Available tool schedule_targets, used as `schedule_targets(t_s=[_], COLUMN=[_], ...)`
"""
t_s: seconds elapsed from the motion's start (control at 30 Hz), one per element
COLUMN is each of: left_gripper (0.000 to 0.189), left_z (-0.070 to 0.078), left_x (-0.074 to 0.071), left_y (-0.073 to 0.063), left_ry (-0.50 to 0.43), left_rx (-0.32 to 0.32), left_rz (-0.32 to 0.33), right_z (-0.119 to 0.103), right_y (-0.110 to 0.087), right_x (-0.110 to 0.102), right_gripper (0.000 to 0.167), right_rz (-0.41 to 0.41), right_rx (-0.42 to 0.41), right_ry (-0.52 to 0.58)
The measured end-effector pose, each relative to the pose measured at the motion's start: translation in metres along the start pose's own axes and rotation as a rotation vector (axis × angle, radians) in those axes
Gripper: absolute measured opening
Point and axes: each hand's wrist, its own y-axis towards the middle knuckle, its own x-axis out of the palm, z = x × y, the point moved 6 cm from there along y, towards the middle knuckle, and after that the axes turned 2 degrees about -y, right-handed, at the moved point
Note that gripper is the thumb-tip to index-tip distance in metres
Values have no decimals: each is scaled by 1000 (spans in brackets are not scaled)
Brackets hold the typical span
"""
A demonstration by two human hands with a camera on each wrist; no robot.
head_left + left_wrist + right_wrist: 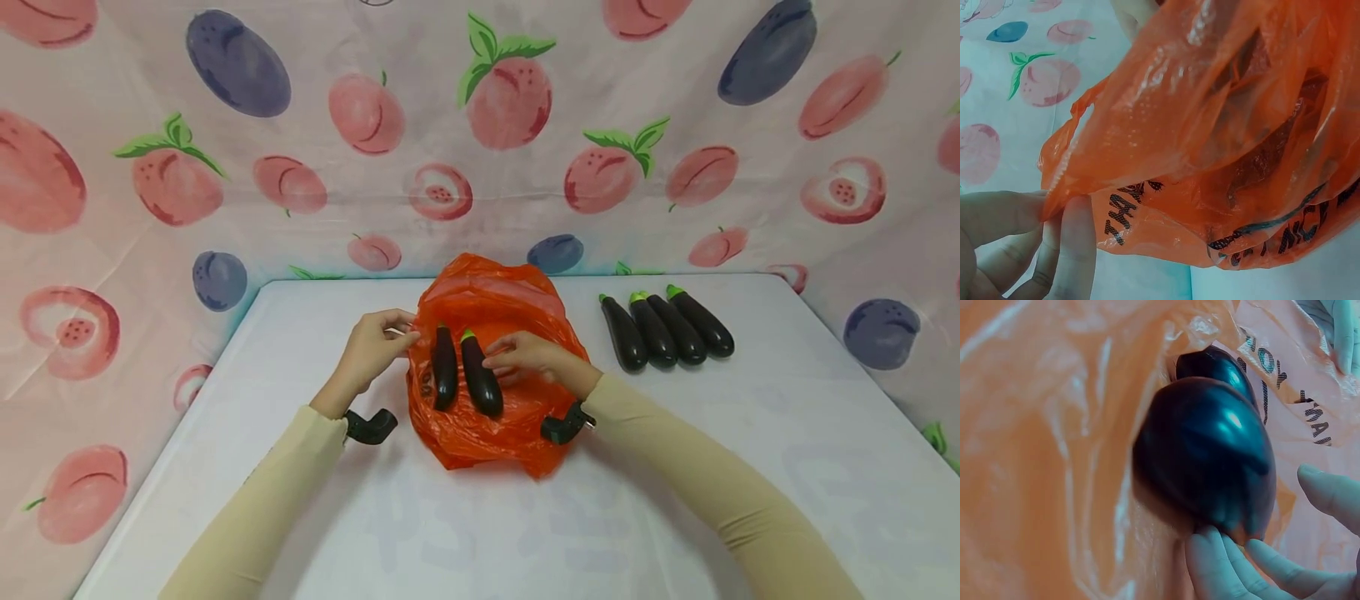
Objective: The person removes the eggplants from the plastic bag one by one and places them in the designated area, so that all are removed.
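An orange-red plastic bag with dark lettering lies on the white table, its mouth spread toward the back. Two dark eggplants rest at the bag: a left one and a right one, both with green stem ends pointing away from me. My left hand pinches the bag's left edge between thumb and fingers, as the left wrist view shows. With its fingertips, my right hand touches the right eggplant; the thumb stands apart from it.
Several more eggplants lie side by side on the table at the back right. A fruit-print cloth hangs behind the table and along its sides. Dark wrist devices sit below each hand.
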Motion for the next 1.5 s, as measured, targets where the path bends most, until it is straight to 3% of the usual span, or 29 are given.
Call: schedule_targets(t_s=[0.23, 0.6, 0.83, 1.1, 1.5], left_gripper=[29, 34, 33, 32, 32], left_z=[-4, -7, -6, -8, -10], left_x=[1, 3, 5, 5, 7], left_y=[2, 0, 1, 1, 1], left_ry=[-28, -109, -132, -153, -160], left_rx=[-24, -98, -93, -84, -92], left_rz=[-19, -41, -30, -23, -25], right_z=[1, 2, 1, 3, 2], right_y=[1, 6, 7, 7, 1], right_x=[6, 11, 12, 12, 14], right_gripper=[48, 56, 51, 47, 46], right_rz=[0, 71, 95, 65, 8], right_rx=[11, 27, 21, 30, -19], right_ry=[17, -70, -129, -44, 39])
